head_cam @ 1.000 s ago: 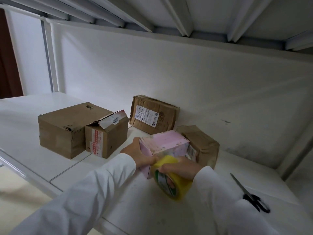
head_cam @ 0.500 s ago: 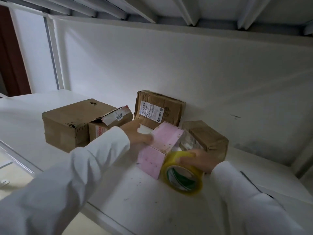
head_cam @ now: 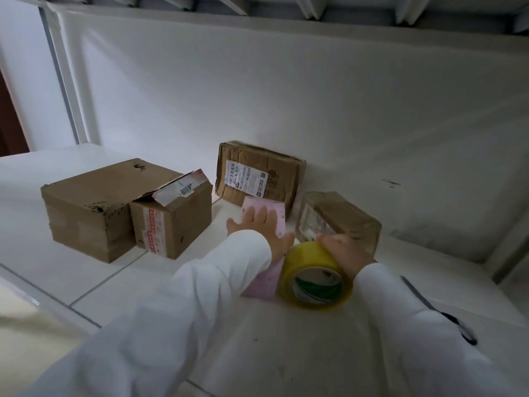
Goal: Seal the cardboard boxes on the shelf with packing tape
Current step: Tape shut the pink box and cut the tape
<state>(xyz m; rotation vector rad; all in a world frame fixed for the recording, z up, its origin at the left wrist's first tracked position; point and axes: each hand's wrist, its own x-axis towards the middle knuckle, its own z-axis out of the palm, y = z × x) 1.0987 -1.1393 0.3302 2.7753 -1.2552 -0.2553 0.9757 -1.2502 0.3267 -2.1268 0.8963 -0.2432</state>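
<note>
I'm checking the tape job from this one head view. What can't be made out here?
- Pink box: its top seam, hidden under the left hand.
- Tape roll: its loose end, hidden by the right hand.
- Scissors: mostly covered by the right sleeve.
- Label on the back box: print too small.

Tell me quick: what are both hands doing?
Left hand: open, pressing flat on the pink box.
Right hand: gripping the yellow tape roll.

left hand (head_cam: 259,224) flat, right hand (head_cam: 347,252) curled
</note>
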